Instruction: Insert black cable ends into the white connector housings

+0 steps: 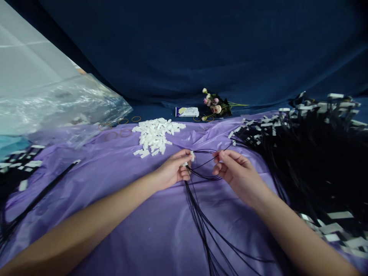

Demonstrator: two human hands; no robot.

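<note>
My left hand (pixel 176 168) is closed around several thin black cords, with small white plastic pieces (pixel 192 155) showing at its thumb and fingers. From under that hand the black cords (pixel 198 214) fan down over the purple cloth (pixel 138 230). Others loop across toward my right hand (pixel 232 166), whose thumb and forefinger pinch one black cord (pixel 205 164). Just beyond my left hand lies a heap of loose white plastic pieces (pixel 155 134).
On the right is a large mass of black cords with white ends (pixel 310 161); a smaller bundle (pixel 43 195) lies at left. A white-and-blue packet (pixel 186 112), artificial flowers (pixel 215 105) and rubber bands (pixel 136 119) sit at the back. Clear plastic sheeting (pixel 71 99) covers the far left.
</note>
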